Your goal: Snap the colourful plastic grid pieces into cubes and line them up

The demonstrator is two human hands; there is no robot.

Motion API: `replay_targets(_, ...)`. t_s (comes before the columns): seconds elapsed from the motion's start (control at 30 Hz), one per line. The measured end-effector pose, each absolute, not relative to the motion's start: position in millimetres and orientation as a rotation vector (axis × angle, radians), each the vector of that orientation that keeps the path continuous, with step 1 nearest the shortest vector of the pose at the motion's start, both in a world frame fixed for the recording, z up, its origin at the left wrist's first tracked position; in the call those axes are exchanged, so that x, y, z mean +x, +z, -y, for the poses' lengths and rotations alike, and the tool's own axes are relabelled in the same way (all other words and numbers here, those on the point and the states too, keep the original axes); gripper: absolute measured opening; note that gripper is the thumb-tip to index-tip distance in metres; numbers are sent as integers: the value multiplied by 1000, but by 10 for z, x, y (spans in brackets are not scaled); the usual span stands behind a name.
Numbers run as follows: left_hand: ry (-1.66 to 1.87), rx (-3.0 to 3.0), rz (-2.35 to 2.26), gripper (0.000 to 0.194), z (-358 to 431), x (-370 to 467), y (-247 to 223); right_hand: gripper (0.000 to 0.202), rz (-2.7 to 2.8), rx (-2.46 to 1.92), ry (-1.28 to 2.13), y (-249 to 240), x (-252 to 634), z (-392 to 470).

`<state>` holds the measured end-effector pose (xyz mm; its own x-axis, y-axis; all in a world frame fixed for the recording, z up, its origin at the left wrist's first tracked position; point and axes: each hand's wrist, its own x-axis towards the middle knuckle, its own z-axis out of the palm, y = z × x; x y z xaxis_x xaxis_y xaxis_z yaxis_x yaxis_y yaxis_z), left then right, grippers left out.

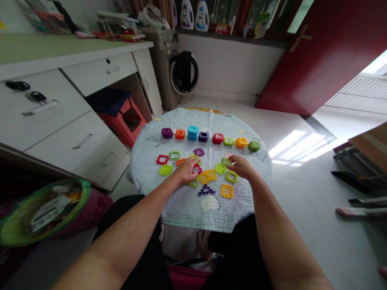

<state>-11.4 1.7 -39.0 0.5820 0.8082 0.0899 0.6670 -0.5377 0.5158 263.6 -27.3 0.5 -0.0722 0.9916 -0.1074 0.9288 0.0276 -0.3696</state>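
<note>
On the cloth-covered round table (181,209) lie flat notched plastic pieces in several colours. My left hand (186,170) rests low over the left part of the spread, fingers and thumb apart around a red frame piece (197,169); it partly hides orange and green pieces. My right hand (242,166) is at the right side, its bent fingers and thumb apart beside a green frame piece (226,162). Between the hands are yellow pieces (208,176) and a solid lime square (220,168). A purple triangle (206,190) and a yellow window piece (227,191) lie nearer me.
A row of stacked or cube-shaped blocks runs across the table's far side, from a purple one (167,133) to a dark green one (254,146). A red stool (130,121) and white drawers (81,141) stand left, a bin (69,209) lower left. Behind is a washing machine (167,60).
</note>
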Motion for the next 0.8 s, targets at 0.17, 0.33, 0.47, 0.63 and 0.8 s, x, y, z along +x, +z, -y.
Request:
replay_targets(0.17, 548, 2366, -1404, 39, -129, -190, -401, 29, 2089, -2041, 528, -18, 2659, 252)
replay_targets(0.33, 540, 2411, -1416, 36, -147, -170, -473, 31, 2007, -2077, 551, -10, 2741, 225)
replay_targets(0.47, 556, 2372, -1444, 43, -140, -118, -504, 32, 1868, -2130, 500, -16, 2889, 231)
replay_targets(0.63, 645, 2253, -1440, 47, -144, -96, -479, 29, 1807, -2190, 443, -33, 2976, 249)
replay_targets(0.8, 813, 2012, -1383, 23, -129, -61, -397, 26, 1859, -2196, 436, -55, 2896, 236)
